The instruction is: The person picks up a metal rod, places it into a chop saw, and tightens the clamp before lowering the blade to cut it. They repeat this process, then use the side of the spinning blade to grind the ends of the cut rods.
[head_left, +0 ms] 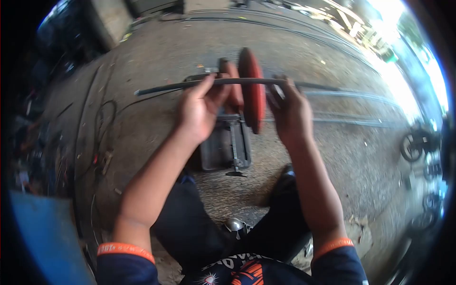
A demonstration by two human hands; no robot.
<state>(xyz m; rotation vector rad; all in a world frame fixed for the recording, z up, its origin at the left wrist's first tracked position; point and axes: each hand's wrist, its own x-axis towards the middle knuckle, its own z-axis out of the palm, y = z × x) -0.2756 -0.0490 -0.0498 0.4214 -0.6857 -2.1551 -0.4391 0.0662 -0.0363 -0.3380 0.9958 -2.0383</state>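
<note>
A long, thin dark metal rod (161, 89) lies crosswise in front of me, raised above the floor. Near its left part, my left hand (200, 111) pinches it between thumb and fingers. On the other side, my right hand (293, 114) grips the same rod, its fingers partly blurred. Between my hands the rod passes in front of the red guard (251, 102) of a cut-off saw. The saw's dark base (216, 149), with a clamp screw (234, 142), rests on the floor between my feet. My hands and the rod hide part of the saw.
Long metal bars (351, 95) lie on the floor to the right, with more bars (266, 21) farther back. A cable (114, 111) curls at the left. A blue panel (45, 232) stands at lower left. Wheels (412, 146) are at the right edge.
</note>
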